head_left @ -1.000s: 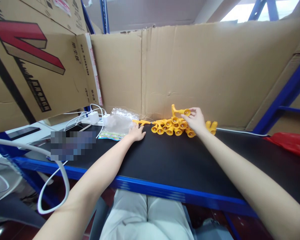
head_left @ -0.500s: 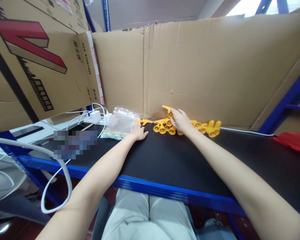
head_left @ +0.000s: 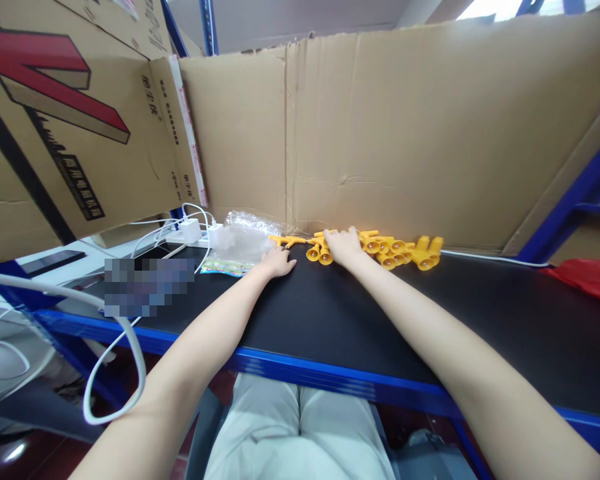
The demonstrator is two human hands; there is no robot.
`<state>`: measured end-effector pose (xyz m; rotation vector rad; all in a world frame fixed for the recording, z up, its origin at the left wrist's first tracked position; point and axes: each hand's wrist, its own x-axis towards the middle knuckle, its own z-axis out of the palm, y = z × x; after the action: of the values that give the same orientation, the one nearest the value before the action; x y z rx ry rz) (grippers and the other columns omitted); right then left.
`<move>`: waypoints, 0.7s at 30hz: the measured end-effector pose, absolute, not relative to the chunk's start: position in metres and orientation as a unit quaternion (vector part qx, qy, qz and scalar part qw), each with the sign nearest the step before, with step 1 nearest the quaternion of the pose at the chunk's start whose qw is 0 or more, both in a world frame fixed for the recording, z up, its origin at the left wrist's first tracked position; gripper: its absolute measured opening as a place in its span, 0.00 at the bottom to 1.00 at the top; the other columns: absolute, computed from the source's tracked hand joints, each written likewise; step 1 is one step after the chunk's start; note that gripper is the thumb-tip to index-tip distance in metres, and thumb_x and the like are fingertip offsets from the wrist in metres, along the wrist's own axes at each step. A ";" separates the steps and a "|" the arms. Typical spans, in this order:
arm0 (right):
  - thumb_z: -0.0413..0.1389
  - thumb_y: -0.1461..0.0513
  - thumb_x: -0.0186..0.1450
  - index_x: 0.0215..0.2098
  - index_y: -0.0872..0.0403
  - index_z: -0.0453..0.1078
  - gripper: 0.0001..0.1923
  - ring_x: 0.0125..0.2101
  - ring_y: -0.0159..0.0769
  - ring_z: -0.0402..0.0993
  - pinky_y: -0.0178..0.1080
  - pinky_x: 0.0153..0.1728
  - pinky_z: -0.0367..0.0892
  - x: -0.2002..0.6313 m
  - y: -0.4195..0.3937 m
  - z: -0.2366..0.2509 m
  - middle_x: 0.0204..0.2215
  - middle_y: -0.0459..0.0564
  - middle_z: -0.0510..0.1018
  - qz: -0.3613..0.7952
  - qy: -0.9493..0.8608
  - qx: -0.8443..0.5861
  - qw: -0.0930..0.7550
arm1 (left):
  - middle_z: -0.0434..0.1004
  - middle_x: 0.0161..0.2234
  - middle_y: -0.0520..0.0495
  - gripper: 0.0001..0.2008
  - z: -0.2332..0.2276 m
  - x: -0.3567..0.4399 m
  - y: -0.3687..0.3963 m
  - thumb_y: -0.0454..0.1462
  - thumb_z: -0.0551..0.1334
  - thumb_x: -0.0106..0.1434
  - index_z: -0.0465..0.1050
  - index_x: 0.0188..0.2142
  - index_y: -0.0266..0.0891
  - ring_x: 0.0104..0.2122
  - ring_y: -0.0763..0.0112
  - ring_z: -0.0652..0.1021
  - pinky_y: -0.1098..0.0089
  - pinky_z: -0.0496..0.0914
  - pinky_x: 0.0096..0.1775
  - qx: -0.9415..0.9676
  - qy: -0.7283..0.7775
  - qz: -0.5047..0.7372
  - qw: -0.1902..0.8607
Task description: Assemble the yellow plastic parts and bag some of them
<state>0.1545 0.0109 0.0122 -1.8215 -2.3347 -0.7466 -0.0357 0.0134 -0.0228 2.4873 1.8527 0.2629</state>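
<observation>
- The right hand lies palm down on a heap of small yellow plastic pieces at the far edge of the black table, close against the cardboard wall. Its fingers are spread and curled lightly over the pieces at the left end of the heap; whether they pinch any one piece I cannot tell, since the back of the hand hides the tips.
- The left hand rests flat on the table, fingers released and holding nothing. One separate yellow piece lies just beyond its fingertips, and a crumpled clear plastic bag lies just to their left.
- As I judge it, the step in hand is gathering or sorting pieces from the heap. Lifting one would call for closing thumb and forefinger on a single stem rather than on the tangle.
- The heap runs left to right along the wall, stretching away to the right of the right fingers. Most pieces look like short stems with cup-shaped ends, the cups facing toward the person and the stems pointing back at the wall.
- Left of the bag sit a white charger and cables; a red thing lies far to the right.
</observation>
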 end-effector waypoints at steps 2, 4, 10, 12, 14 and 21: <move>0.42 0.68 0.65 0.48 0.58 0.65 0.17 0.43 0.48 0.71 0.54 0.50 0.49 0.154 0.012 0.010 0.44 0.62 0.74 -0.234 -0.763 -0.602 0.024 | 0.61 0.58 0.37 0.24 -0.023 -0.035 0.014 0.48 0.47 0.63 0.65 0.53 0.39 0.58 0.53 0.61 0.52 0.58 0.55 0.799 0.597 0.077 0.013; 0.43 0.68 0.64 0.48 0.58 0.66 0.17 0.45 0.47 0.70 0.56 0.52 0.44 0.155 0.013 0.009 0.46 0.61 0.74 -0.230 -0.762 -0.605 0.014 | 0.59 0.59 0.37 0.25 -0.023 -0.035 0.014 0.48 0.46 0.63 0.64 0.54 0.40 0.59 0.53 0.59 0.50 0.56 0.55 0.797 0.600 0.070 0.013; 0.44 0.68 0.62 0.55 0.57 0.61 0.22 0.48 0.45 0.67 0.60 0.56 0.34 0.166 0.012 0.011 0.47 0.58 0.73 -0.205 -0.784 -0.585 0.020 | 0.60 0.58 0.37 0.24 -0.023 -0.035 0.015 0.47 0.47 0.63 0.66 0.53 0.39 0.59 0.52 0.58 0.52 0.56 0.55 0.798 0.598 0.077 0.012; 0.43 0.68 0.63 0.58 0.53 0.58 0.25 0.50 0.44 0.65 0.62 0.56 0.30 0.170 0.012 0.011 0.51 0.56 0.70 -0.208 -0.813 -0.542 0.044 | 0.61 0.57 0.38 0.24 -0.024 -0.035 0.015 0.46 0.47 0.63 0.66 0.53 0.39 0.60 0.51 0.56 0.51 0.57 0.55 0.802 0.592 0.081 0.010; 0.41 0.69 0.64 0.57 0.51 0.60 0.25 0.52 0.43 0.64 0.62 0.56 0.27 0.172 0.012 0.010 0.53 0.54 0.69 -0.218 -0.833 -0.506 0.054 | 0.61 0.56 0.37 0.23 -0.026 -0.035 0.016 0.45 0.47 0.64 0.67 0.53 0.39 0.60 0.49 0.55 0.50 0.56 0.55 0.807 0.585 0.084 0.007; 0.43 0.68 0.63 0.52 0.54 0.66 0.21 0.50 0.44 0.65 0.64 0.56 0.25 0.167 0.015 0.012 0.49 0.54 0.72 -0.176 -0.832 -0.525 0.049 | 0.69 0.47 0.39 0.15 -0.027 -0.035 0.019 0.37 0.53 0.61 0.72 0.44 0.37 0.50 0.57 0.68 0.61 0.63 0.51 0.824 0.545 0.148 -0.047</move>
<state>0.1673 0.0150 0.0117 -1.5982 -2.5331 -0.5356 -0.0350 0.0192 -0.0269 2.6686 1.7638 0.4803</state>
